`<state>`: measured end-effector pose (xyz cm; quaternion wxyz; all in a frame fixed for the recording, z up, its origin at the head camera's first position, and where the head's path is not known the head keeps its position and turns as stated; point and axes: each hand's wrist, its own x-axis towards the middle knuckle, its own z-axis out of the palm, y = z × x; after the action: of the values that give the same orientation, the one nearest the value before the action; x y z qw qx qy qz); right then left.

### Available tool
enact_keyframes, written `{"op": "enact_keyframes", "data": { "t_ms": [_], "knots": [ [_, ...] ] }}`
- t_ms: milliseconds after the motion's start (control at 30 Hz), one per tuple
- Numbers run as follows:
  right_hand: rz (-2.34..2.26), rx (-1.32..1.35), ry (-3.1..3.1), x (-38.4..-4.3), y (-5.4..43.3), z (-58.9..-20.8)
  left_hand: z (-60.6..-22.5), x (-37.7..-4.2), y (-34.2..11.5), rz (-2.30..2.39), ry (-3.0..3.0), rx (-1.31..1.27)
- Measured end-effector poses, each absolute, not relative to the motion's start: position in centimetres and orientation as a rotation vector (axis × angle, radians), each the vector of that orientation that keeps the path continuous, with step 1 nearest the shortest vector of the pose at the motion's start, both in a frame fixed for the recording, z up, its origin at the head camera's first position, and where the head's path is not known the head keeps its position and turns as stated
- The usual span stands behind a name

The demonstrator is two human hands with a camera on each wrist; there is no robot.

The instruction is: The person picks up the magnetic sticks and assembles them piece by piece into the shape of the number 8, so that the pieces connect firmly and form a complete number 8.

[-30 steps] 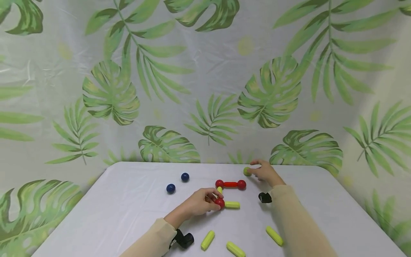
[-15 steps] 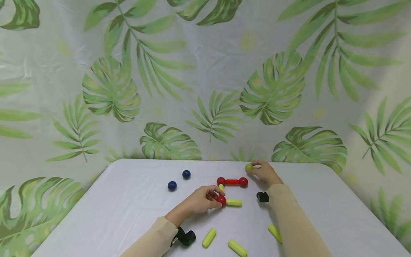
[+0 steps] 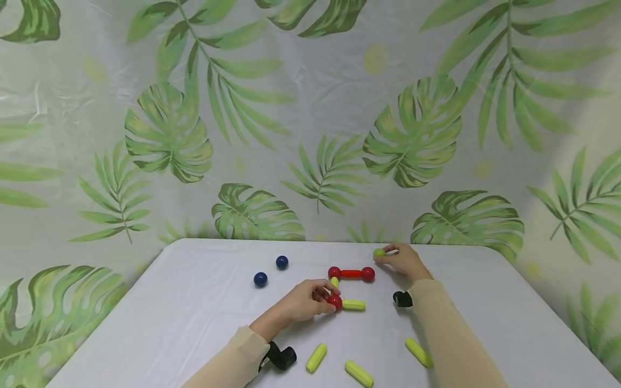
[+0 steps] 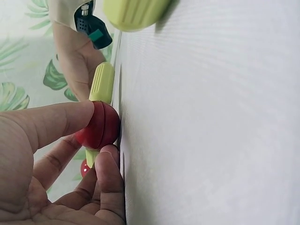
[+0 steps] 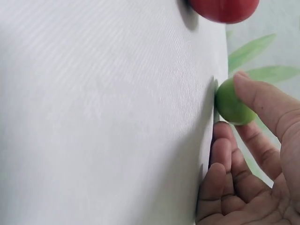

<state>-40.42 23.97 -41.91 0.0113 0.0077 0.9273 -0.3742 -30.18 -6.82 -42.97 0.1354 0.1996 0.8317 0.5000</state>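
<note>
head view shows the left hand (image 3: 306, 303) in the lower middle of the frame, with thumb and fingers pinching a red ball (image 3: 335, 303). from this ball, one yellow-green stick (image 3: 354, 305) points to the right, and a second yellow-green stick (image 3: 335, 282) goes up to the corner ball (image 3: 334, 274), next to which lie a red stick (image 3: 351, 274) and an end ball (image 3: 368, 274) in one row. the grip is at the joint of two sticks, so i think it serves to keep this joint steady. the right hand (image 3: 405, 261), at the far edge of the table (image 3: 194, 312), right of centre, pinches a green ball (image 3: 379, 253). in the right wrist view the thumb lies over this ball and a finger is behind it, probably because a round thing rolls easily; whether the ball touches the table, i cannot tell. two blue balls (image 3: 282, 262) (image 3: 260, 279) rest left of centre, apart from the joined-looking pieces, and three loose sticks (image 3: 316, 358) (image 3: 359, 373) (image 3: 418, 353) lie along the bottom, perhaps to be within reach.
</note>
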Motion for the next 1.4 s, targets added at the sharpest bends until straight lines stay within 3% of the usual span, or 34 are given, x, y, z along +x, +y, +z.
{"op": "enact_keyframes", "data": {
  "t_ms": [1067, 1400],
  "knots": [
    [-1.099, -0.331, 2.716, -37.7, 27.0, -41.9, -42.9, -31.0, -7.2, 1.433, 2.413, 0.569],
    [-1.126, -0.410, 2.644, -35.3, 26.2, -41.4, -42.8, -31.1, -7.1, 1.433, 2.407, 0.582]
  ]
}}
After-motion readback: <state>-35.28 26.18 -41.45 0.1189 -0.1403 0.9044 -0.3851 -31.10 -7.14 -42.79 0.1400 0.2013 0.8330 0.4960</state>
